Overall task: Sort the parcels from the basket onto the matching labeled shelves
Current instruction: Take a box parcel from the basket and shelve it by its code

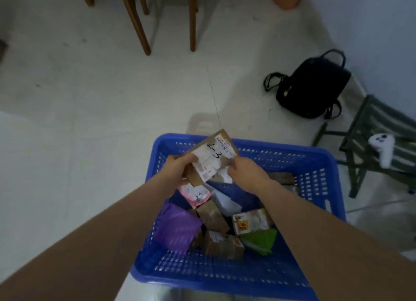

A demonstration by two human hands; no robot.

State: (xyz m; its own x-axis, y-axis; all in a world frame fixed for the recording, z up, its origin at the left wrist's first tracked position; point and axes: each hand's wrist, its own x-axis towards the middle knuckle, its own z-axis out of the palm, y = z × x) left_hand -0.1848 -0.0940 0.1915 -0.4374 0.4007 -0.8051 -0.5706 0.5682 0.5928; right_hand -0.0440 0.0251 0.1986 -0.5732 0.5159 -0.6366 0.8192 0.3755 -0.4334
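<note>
A blue plastic basket [315, 163] stands on the floor below me. Above its far half I hold a brown cardboard parcel [213, 156] with a white label and a handwritten number. My left hand [180, 165] grips its left edge and my right hand [245, 168] pinches its right edge. Inside the basket lie several parcels: a pink mailer [195, 196], a purple bag [177, 231], brown boxes [212, 215], a printed carton [249, 220] and a green packet [261, 240]. No shelves are in view.
A black backpack [310, 87] lies on the white floor at the right. A green stool [369, 143] with a white controller [382, 147] stands at the far right. Wooden chair legs [139, 24] rise at the top.
</note>
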